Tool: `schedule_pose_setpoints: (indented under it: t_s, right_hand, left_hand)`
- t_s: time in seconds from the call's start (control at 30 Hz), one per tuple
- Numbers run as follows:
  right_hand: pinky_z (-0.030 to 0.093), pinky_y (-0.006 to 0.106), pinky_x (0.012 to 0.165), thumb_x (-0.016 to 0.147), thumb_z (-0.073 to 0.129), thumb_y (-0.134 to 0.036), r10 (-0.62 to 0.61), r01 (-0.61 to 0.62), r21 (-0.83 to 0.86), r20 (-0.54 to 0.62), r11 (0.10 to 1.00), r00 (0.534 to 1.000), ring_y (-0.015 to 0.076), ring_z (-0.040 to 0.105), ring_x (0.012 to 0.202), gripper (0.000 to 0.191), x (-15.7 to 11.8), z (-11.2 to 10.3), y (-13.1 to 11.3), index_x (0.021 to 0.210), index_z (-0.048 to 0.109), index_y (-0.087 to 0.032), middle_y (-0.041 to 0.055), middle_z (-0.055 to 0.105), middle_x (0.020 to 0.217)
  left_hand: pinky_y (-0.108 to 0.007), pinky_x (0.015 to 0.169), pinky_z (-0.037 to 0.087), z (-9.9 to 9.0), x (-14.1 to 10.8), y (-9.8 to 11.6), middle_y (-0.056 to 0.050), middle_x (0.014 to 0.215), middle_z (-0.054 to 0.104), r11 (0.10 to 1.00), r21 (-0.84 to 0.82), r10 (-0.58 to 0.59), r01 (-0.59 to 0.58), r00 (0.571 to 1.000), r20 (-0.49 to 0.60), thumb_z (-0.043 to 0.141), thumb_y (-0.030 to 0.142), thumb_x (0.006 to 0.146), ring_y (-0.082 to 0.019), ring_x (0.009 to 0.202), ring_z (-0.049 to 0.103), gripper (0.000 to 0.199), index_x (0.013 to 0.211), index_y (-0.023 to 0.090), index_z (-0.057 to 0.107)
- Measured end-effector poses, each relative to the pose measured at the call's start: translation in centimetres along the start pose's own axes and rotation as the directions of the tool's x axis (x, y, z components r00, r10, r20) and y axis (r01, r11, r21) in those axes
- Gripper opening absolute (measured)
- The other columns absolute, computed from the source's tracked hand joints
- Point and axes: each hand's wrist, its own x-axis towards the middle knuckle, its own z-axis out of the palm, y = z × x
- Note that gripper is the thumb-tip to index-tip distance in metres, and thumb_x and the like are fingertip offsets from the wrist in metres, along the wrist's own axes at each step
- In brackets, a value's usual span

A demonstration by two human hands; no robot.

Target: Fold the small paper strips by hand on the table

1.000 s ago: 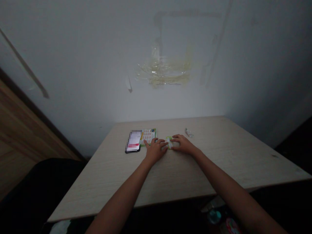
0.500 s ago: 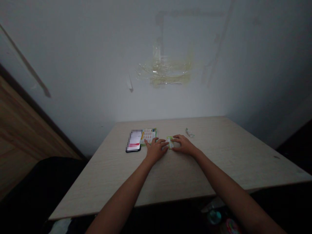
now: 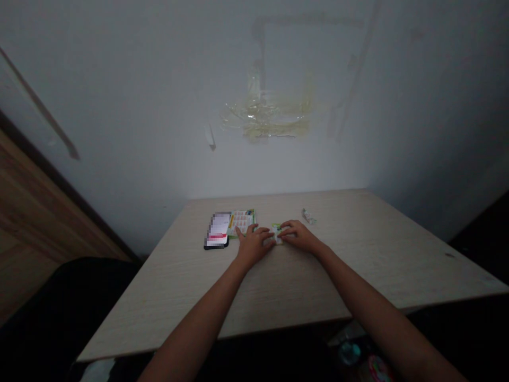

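Observation:
Between my two hands a small green-and-white printed card or packet (image 3: pixel 277 234) lies on the table; its exact kind is too small to tell. My left hand (image 3: pixel 253 244) rests on the tabletop with its fingers spread, the fingertips at the left edge of the small piece. From the other side my right hand (image 3: pixel 299 235) touches the piece with its fingers stretched out over its right part. A printed sheet (image 3: pixel 240 220) with rows of small pictures lies just beyond my left hand, partly hidden by the fingers and thumb.
A phone (image 3: pixel 217 230) with a lit screen lies left of the sheet, touching or overlapping it. Behind my right hand is a crumpled clear wrapper (image 3: pixel 308 216). The pale wooden table (image 3: pixel 278 297) meets a wall (image 3: pixel 159 106) with old tape (image 3: pixel 274 124). Several things sit below the front edge.
My right hand's fingers have shifted slightly over the small piece. The left hand stays in nearly the same place, and the view has moved a little.

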Motion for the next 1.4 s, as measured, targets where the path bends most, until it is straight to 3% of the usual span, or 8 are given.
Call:
schedule_pose_setpoints:
  t_s: [0.4, 0.87, 1.17, 1.4]
  right_hand:
    - [0.040, 0.045, 0.109, 0.089, 0.066, -0.034, 0.083, -0.092, -0.090, -0.100, 0.992, 0.992, 0.0255, 0.052, 0.121, 0.019, 0.5, 1.3, 1.2, 0.099, 0.079, -0.025, 0.0117, 0.060, 0.127]
    - [0.040, 0.040, 0.108, 0.094, 0.059, -0.037, 0.240, -0.255, -0.176, -0.104, 0.951, 0.965, 0.0254, 0.052, 0.121, 0.026, 1.6, 1.2, 0.1, 0.109, 0.077, -0.025, 0.0112, 0.062, 0.127]
    - [0.039, 0.039, 0.104, 0.098, 0.052, -0.035, 0.240, -0.243, -0.362, -0.054, 0.900, 0.969, 0.0262, 0.050, 0.119, 0.032, 2.1, 0.9, -1.4, 0.123, 0.070, -0.031, 0.0103, 0.060, 0.128]
    - [0.038, 0.038, 0.104, 0.098, 0.050, -0.033, 0.248, -0.249, -0.410, -0.058, 0.877, 0.967, 0.0259, 0.050, 0.118, 0.032, 2.1, 1.0, -1.8, 0.125, 0.068, -0.031, 0.0098, 0.059, 0.127]
  left_hand:
    - [-0.086, 0.103, -0.006, 0.2, 0.3, 0.0, 0.004, 0.134, 0.065, 0.999, -0.028, -0.014, 0.014, 1.000, -0.007, 0.062, 0.057, 0.087, -0.036, 0.137, 0.039, 0.033, 0.117, 0.045, 0.068]
    - [-0.086, 0.103, -0.002, 0.3, 0.5, -0.1, 0.003, 0.135, 0.065, 0.999, -0.026, -0.027, 0.028, 1.000, 0.009, 0.061, 0.057, 0.086, -0.037, 0.136, 0.039, 0.033, 0.116, 0.044, 0.069]
    - [-0.086, 0.104, 0.000, 0.2, 0.5, 0.0, 0.002, 0.135, 0.064, 0.999, -0.018, -0.033, 0.034, 0.999, 0.031, 0.061, 0.056, 0.087, -0.037, 0.137, 0.038, 0.033, 0.117, 0.044, 0.069]
    - [-0.085, 0.104, -0.001, 0.3, 0.4, 0.0, 0.003, 0.135, 0.064, 1.000, -0.005, -0.027, 0.027, 1.000, 0.011, 0.059, 0.057, 0.087, -0.036, 0.137, 0.039, 0.033, 0.118, 0.045, 0.068]
